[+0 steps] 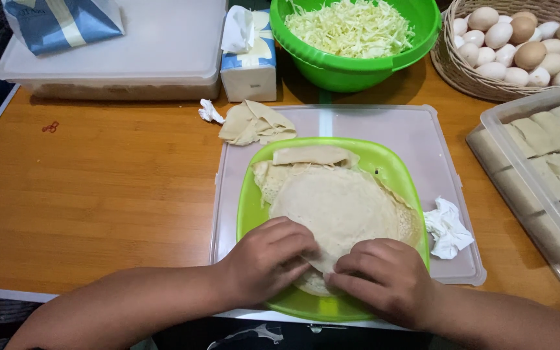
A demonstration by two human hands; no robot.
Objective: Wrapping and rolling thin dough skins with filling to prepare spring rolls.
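Left hand [268, 259]: fingers curled, pinching near edge of top wrapper [341, 210]. Right hand [384, 279]: fingers bent, fingertips pressed on same wrapper edge. Wrapper stack rests on green plate [396, 170].

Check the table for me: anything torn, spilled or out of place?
Yes. A crumpled, folded wrapper lies off the green plate on the tray lid's far corner, and two wadded tissues sit loose. Nothing is spilled.
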